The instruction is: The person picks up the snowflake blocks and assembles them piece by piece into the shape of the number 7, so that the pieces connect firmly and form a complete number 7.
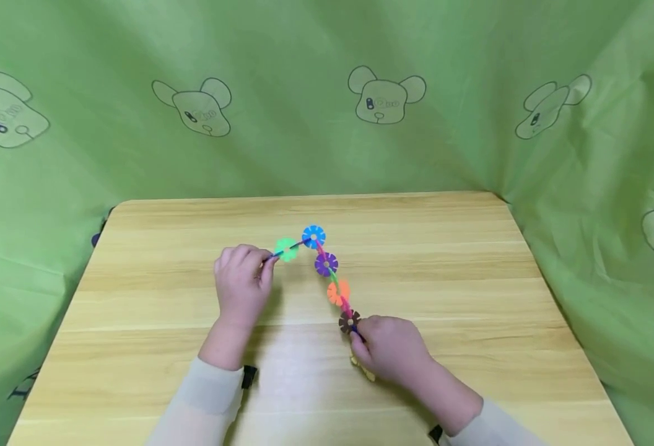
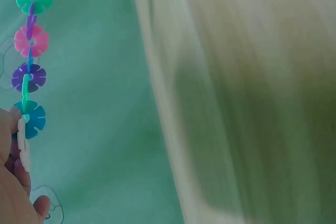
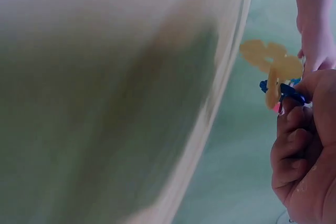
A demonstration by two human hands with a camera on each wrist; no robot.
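Observation:
A chain of slotted plastic snowflake discs [image 1: 320,266] bends between my two hands above the table. My left hand [image 1: 242,282] pinches its left end beside a light green disc [image 1: 291,253]; a blue disc [image 1: 313,231] marks the bend. Down the right side run purple, orange and brown discs, linked by edge-on pieces. In the left wrist view, a white disc [image 2: 24,153] lies against the left fingers. My right hand [image 1: 395,348] grips a dark blue disc [image 3: 294,94] just past the brown disc [image 1: 344,322]. Yellow rounded pieces [image 3: 287,68] stick out beyond the right fingertips.
The wood-grain table [image 1: 154,310] spreads under both hands. Green cloth [image 1: 293,155] printed with cartoon animal heads hangs behind and along both sides. Light sleeves [image 1: 204,396] cover the forearms, with a small black piece [image 1: 249,376] at the left cuff.

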